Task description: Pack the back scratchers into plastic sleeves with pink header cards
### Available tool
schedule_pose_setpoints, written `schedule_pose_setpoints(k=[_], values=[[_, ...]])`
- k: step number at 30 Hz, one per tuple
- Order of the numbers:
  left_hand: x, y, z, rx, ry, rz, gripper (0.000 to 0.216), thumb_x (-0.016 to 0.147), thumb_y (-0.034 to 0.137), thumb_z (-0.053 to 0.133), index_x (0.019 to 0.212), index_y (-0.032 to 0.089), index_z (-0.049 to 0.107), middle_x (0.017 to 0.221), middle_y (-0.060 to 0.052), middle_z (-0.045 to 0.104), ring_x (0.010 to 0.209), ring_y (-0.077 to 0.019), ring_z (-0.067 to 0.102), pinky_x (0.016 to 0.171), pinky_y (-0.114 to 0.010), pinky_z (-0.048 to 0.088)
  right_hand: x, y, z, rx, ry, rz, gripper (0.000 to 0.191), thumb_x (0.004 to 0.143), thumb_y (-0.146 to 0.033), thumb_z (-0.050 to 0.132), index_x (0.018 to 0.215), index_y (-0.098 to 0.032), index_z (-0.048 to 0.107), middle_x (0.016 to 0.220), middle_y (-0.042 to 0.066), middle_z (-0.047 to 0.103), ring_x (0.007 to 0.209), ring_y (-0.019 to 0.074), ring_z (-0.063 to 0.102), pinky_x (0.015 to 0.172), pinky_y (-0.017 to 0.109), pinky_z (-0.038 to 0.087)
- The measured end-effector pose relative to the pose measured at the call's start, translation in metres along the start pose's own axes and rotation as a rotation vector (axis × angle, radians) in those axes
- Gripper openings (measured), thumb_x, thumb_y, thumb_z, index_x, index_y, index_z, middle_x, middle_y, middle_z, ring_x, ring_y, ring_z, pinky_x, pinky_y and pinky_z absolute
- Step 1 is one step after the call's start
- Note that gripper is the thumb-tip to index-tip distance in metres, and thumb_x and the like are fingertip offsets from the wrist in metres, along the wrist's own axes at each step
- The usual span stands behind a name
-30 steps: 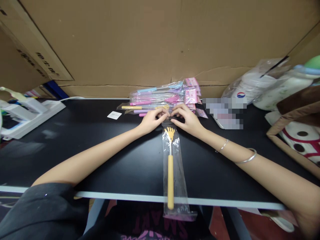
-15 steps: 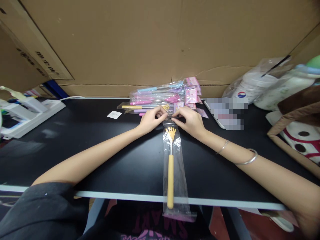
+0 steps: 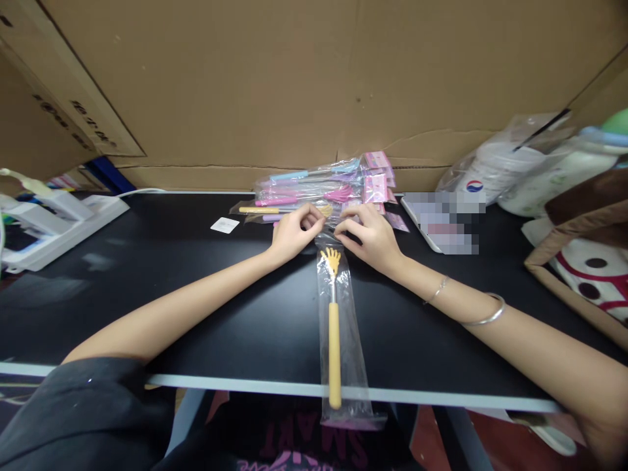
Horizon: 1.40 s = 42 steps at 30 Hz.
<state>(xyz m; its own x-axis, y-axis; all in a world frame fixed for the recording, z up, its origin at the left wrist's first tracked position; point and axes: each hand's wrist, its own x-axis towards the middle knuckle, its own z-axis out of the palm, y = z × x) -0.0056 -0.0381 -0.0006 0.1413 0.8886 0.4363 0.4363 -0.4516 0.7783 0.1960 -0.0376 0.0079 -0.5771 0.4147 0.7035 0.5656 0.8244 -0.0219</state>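
Note:
A yellow back scratcher lies inside a clear plastic bag, its hand-shaped head pointing away from me. The bag's near end hangs past the table's front edge. At its far end, my left hand pinches the left side of the bag's top between thumb and fingers. Opposite it, my right hand has thumb and index finger together at the top's right side, the other fingers curled loosely. Just beyond both hands is a pile of bagged back scratchers in several colours, partly covered by my fingers.
A white square label lies left of the pile. On the left stands a white power strip. To the right are a phone-like flat object, partly blurred out, a bagged white cup and a brown-trimmed bag. Cardboard walls the back.
The top of the bag and the back scratcher's head have shifted slightly left. My left hand has moved a little left with it, and my right hand's fingers have lifted and bent more.

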Motion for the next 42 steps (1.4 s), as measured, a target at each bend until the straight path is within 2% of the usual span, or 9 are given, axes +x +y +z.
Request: schedule_pose_setpoints(k=[4, 6, 9, 12, 17, 24, 30, 37, 42], values=[[0.000, 0.002, 0.000, -0.042, -0.003, 0.003, 0.015, 0.084, 0.033, 0.058, 0.082, 0.018, 0.055, 0.077, -0.001, 0.069, 0.069, -0.0125, 0.062, 0.068, -0.024, 0.046, 0.000, 0.000, 0.002, 0.081, 0.029, 0.088, 0.010, 0.091, -0.025, 0.059, 0.082, -0.025, 0.063, 0.115, 0.008, 0.058, 0.112, 0.0284, 0.052, 0.094, 0.049, 0.041], [-0.001, 0.003, -0.001, -0.052, -0.006, -0.008, 0.015, 0.085, 0.033, 0.057, 0.082, 0.019, 0.055, 0.077, -0.001, 0.071, 0.070, -0.0133, 0.064, 0.070, -0.025, 0.048, 0.000, 0.001, 0.004, 0.181, 0.037, 0.157, 0.007, 0.089, -0.024, 0.060, 0.083, -0.024, 0.063, 0.117, 0.009, 0.056, 0.112, 0.0286, 0.052, 0.095, 0.049, 0.042], [-0.001, 0.004, -0.001, -0.029, -0.009, -0.032, 0.015, 0.085, 0.033, 0.058, 0.081, 0.019, 0.055, 0.075, -0.001, 0.072, 0.069, -0.0138, 0.065, 0.068, -0.025, 0.048, 0.001, 0.005, 0.007, 0.357, 0.008, 0.229, 0.004, 0.089, -0.023, 0.057, 0.086, -0.023, 0.060, 0.106, 0.008, 0.057, 0.102, 0.0246, 0.056, 0.084, 0.040, 0.047], [-0.002, 0.006, -0.001, -0.002, -0.004, -0.046, 0.015, 0.085, 0.033, 0.058, 0.081, 0.019, 0.056, 0.074, -0.001, 0.072, 0.065, -0.0134, 0.064, 0.065, -0.025, 0.047, 0.002, 0.007, 0.008, 0.445, -0.033, 0.249, 0.004, 0.089, -0.022, 0.055, 0.086, -0.022, 0.056, 0.089, 0.005, 0.059, 0.083, 0.0198, 0.056, 0.074, 0.034, 0.047], [-0.001, 0.005, -0.001, -0.018, 0.001, -0.028, 0.017, 0.085, 0.035, 0.059, 0.080, 0.019, 0.056, 0.073, -0.002, 0.072, 0.066, -0.0138, 0.064, 0.064, -0.025, 0.047, 0.001, 0.006, 0.010, 0.460, -0.079, 0.255, 0.003, 0.089, -0.022, 0.054, 0.086, -0.021, 0.054, 0.082, 0.003, 0.060, 0.072, 0.0167, 0.054, 0.068, 0.030, 0.043], [0.000, 0.001, 0.000, -0.076, -0.008, 0.028, 0.017, 0.085, 0.033, 0.058, 0.079, 0.019, 0.052, 0.072, -0.001, 0.070, 0.063, -0.0119, 0.061, 0.061, -0.023, 0.043, -0.002, 0.004, 0.011, 0.419, -0.200, 0.216, 0.005, 0.090, -0.024, 0.054, 0.093, -0.020, 0.057, 0.084, 0.003, 0.062, 0.070, 0.0148, 0.055, 0.067, 0.027, 0.042], [0.000, 0.001, 0.001, -0.052, -0.026, 0.025, 0.018, 0.086, 0.035, 0.058, 0.081, 0.019, 0.053, 0.075, -0.001, 0.069, 0.065, -0.0120, 0.061, 0.064, -0.023, 0.044, -0.002, 0.004, 0.011, 0.392, -0.179, 0.237, 0.011, 0.093, -0.026, 0.050, 0.086, -0.020, 0.056, 0.077, 0.001, 0.060, 0.065, 0.0137, 0.053, 0.063, 0.026, 0.039], [0.005, 0.016, -0.016, 0.240, -0.068, 0.077, 0.023, 0.093, 0.039, 0.048, 0.088, 0.020, 0.061, 0.084, -0.001, 0.072, 0.075, -0.0155, 0.065, 0.067, -0.025, 0.043, -0.002, 0.007, 0.013, 0.453, -0.162, 0.302, 0.013, 0.092, -0.028, 0.051, 0.084, -0.019, 0.057, 0.072, 0.000, 0.059, 0.063, 0.0127, 0.053, 0.060, 0.025, 0.039], [0.003, 0.018, -0.059, 0.601, -0.020, 0.221, 0.020, 0.090, 0.034, 0.050, 0.096, 0.023, 0.066, 0.091, -0.002, 0.073, 0.081, -0.0177, 0.065, 0.066, -0.025, 0.040, -0.001, 0.007, 0.013, 0.484, -0.149, 0.320, 0.015, 0.091, -0.029, 0.052, 0.084, -0.018, 0.058, 0.074, 0.000, 0.062, 0.062, 0.0122, 0.053, 0.061, 0.025, 0.039]])
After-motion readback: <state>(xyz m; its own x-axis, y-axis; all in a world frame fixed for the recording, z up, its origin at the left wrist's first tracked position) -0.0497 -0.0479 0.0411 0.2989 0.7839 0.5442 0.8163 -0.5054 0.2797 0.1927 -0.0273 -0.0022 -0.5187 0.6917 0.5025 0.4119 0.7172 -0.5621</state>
